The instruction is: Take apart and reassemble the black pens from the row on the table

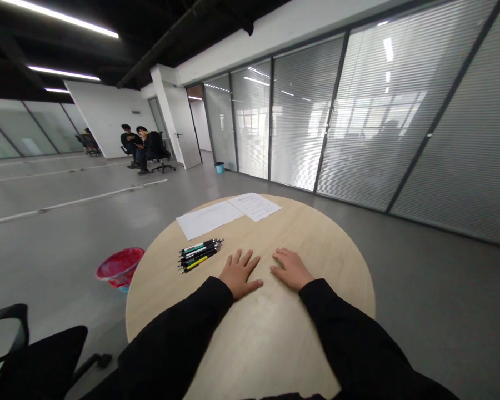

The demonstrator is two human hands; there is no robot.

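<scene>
And here's the left grip (pixel 239 273), flat on the worktop (pixel 341 261), palm down, fingers fanned, pinching nothing. The right grip (pixel 289 269) sits just beside it, also open and pressed flat, its fingers a little closer together, and neither one is touching anything but that pale wood surface!

Close by at 9 o'clock off the left grip, not quite touching it, lies a tight bunch of pens (pixel 200 255), black barrels with green, white and yellow trim. They lie side by side, long axes running from 8 to 2 o'clock; the ends toward 2 o'clock look like tips, though that's too small to swear to. They should be light, stiff and liable to roll, so mid-barrel looks like the place to take hold.

Up at 12 o'clock, by the far rim, two sheets (pixel 254 206) meet at an edge, the right one printed. Thin, floppy paper, that, best taken by a corner.

Further out, a red bin (pixel 120 268) stands on the floor at 9 o'clock, a black chair (pixel 37 361) sits at 7, two seated people (pixel 144 150) are away at 11, and blinds (pixel 300 111) fill the glass wall at 1.
</scene>
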